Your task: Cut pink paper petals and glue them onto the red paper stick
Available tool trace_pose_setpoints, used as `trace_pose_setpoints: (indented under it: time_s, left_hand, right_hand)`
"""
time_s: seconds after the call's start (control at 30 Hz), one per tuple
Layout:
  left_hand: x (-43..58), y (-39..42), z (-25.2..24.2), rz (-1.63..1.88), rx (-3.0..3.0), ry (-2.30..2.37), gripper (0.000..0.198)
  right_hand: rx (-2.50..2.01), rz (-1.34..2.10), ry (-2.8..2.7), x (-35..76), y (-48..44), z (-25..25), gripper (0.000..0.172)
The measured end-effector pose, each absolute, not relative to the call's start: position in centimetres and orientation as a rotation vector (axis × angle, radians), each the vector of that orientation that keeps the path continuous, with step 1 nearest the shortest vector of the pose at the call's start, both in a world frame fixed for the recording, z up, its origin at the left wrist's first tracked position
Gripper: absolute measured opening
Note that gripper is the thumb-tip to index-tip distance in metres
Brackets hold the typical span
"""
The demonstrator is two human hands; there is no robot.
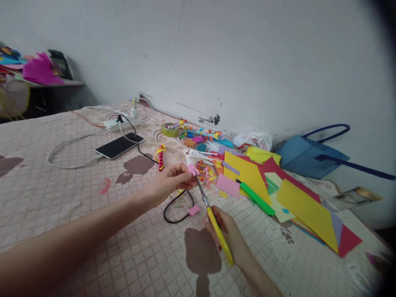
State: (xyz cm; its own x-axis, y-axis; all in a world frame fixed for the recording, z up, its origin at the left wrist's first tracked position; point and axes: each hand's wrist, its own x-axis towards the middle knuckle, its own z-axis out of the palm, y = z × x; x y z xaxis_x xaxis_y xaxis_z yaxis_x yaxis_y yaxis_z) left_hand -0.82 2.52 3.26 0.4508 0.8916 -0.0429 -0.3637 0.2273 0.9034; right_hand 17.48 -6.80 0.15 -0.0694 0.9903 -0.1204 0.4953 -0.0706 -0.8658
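Note:
A small pink paper piece (193, 168) is pinched between the fingertips of my left hand (176, 178). My right hand (227, 229) grips scissors (216, 225) with yellow handles. Their blades point up and away, with the tips at the lower edge of the pink paper. Whether the blades are fully closed cannot be made out. Below the blades, a pink paper scrap (194, 210) lies beside a black cord loop (165, 214). Just beyond my hands is a heap of colourful paper clippings (206, 173). A pink paper rectangle (228, 185) lies to its right.
Coloured sheets (306, 206), a green cutter (256, 199) and white string (278, 239) lie on the right. A blue bag (309, 154) leans at the wall. Left are a phone (119, 145), cables and a power strip (123, 123). Green tape (170, 129) sits farther back.

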Motion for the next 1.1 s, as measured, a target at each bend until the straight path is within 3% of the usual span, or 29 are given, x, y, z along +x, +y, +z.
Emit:
trace_pose_setpoints:
  time_s: [1.1]
  left_hand:
    - [-0.8,2.4,3.1,1.028,0.985,0.604,0.019]
  right_hand:
    - [-1.604,1.002,-1.648,17.7,-6.8,-0.6,0.030]
